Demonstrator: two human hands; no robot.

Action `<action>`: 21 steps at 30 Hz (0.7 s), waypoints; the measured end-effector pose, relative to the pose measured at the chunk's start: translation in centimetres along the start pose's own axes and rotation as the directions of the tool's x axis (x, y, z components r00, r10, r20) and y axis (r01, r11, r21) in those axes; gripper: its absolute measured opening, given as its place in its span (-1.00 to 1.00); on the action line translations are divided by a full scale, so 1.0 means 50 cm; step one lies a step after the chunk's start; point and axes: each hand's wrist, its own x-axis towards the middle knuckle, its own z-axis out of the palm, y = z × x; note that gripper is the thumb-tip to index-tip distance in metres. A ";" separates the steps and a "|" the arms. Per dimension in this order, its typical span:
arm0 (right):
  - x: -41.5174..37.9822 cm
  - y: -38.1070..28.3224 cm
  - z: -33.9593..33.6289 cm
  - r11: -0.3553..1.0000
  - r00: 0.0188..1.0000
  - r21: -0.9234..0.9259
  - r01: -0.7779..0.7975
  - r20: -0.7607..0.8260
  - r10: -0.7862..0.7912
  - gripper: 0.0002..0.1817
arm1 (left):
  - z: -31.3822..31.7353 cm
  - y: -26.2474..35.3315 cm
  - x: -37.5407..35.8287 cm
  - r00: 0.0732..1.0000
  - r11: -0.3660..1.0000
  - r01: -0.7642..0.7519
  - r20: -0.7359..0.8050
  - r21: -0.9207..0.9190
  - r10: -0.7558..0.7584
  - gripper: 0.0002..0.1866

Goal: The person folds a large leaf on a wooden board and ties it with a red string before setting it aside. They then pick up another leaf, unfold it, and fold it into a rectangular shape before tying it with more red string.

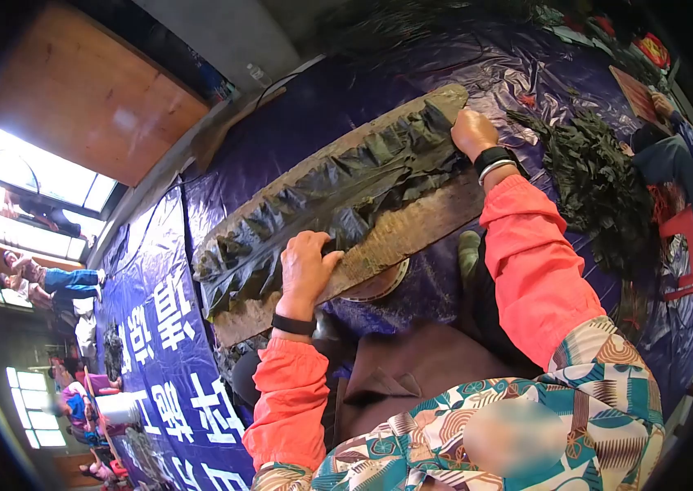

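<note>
A long dark-green kelp blade [346,184] with ruffled edges lies spread along a worn wooden board [420,233], which slants across my lap area. My right hand [475,133] is closed at the board's upper right end, on the tip of the kelp. Near the lower left part of the blade, my left hand [305,263] rests with curled fingers on the kelp's near edge; its fingertips are partly hidden. Below the board shows part of a round stand or tub rim [377,284].
A heap of dark kelp [592,176] lies at the right on the blue printed tarp [150,327]. Beyond it are a red stool [684,254] and another person's hand [662,105] by a board. Several people are at the far left. A small bottle [259,74] stands by the wall.
</note>
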 end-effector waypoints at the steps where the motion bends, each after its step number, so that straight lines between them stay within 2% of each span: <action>1: -0.003 -0.002 0.004 1.000 1.000 -0.002 0.006 0.003 -0.006 -0.75 | -0.004 0.003 -0.006 0.999 0.999 -0.044 0.018 -0.006 0.044 -0.68; 3: -0.009 -0.002 0.015 0.996 0.976 0.031 0.082 -0.205 -0.074 -0.78 | -0.005 0.010 -0.009 0.999 0.999 -0.030 0.021 -0.025 0.031 -0.73; 4: -0.016 -0.004 0.025 0.980 0.918 0.046 0.195 -0.359 -0.166 -0.86 | -0.002 0.009 -0.009 0.998 0.999 -0.046 0.029 -0.016 0.047 -0.77; 5: -0.029 -0.011 0.014 0.979 0.916 0.041 0.198 -0.363 -0.170 -0.86 | 0.003 0.008 -0.009 0.997 0.998 -0.062 0.035 -0.009 0.063 -0.81; 6: -0.049 -0.023 -0.003 0.878 0.870 0.151 0.453 -0.291 -0.399 -0.85 | 0.008 0.006 -0.008 0.998 0.998 -0.061 0.031 -0.014 0.062 -0.81; 7: -0.071 -0.036 -0.013 0.704 0.755 0.274 0.655 -0.242 -0.609 -0.81 | 0.016 0.004 -0.009 0.998 0.998 -0.055 0.016 -0.022 0.055 -0.84; 9: -0.116 -0.054 -0.005 0.576 0.623 0.459 0.676 0.060 -0.780 -0.74 | 0.025 0.007 -0.010 0.999 0.998 -0.045 0.003 -0.034 0.045 -0.88; 11: -0.145 -0.053 0.019 0.563 0.542 0.340 0.753 0.164 -0.824 -0.74 | 0.022 0.013 -0.013 0.998 0.995 -0.064 -0.021 -0.071 0.063 -0.93; 12: -0.147 -0.050 0.042 0.531 0.523 0.290 0.796 0.111 -0.845 -0.82 | 0.022 0.016 -0.014 0.998 0.996 -0.064 -0.018 -0.070 0.062 -0.93; 16: -0.128 -0.047 0.055 0.541 0.509 0.226 0.810 0.186 -0.840 -0.91 | 0.017 0.029 -0.020 0.999 0.994 -0.038 -0.018 -0.106 0.036 -0.93; 18: -0.126 -0.046 0.034 0.515 0.476 0.135 0.846 0.241 -0.846 -0.91 | 0.015 0.031 -0.026 0.999 0.993 -0.044 -0.032 -0.112 0.040 -0.93; 19: -0.123 -0.044 0.026 0.516 0.476 0.136 0.846 0.243 -0.845 -0.91 | 0.014 0.029 -0.029 0.999 0.992 -0.032 -0.040 -0.122 0.028 -0.93; 21: -0.117 -0.040 0.007 0.573 0.550 -0.056 0.817 0.372 -0.748 -0.88 | 0.015 0.026 -0.033 0.999 0.991 -0.018 -0.048 -0.133 0.012 -0.92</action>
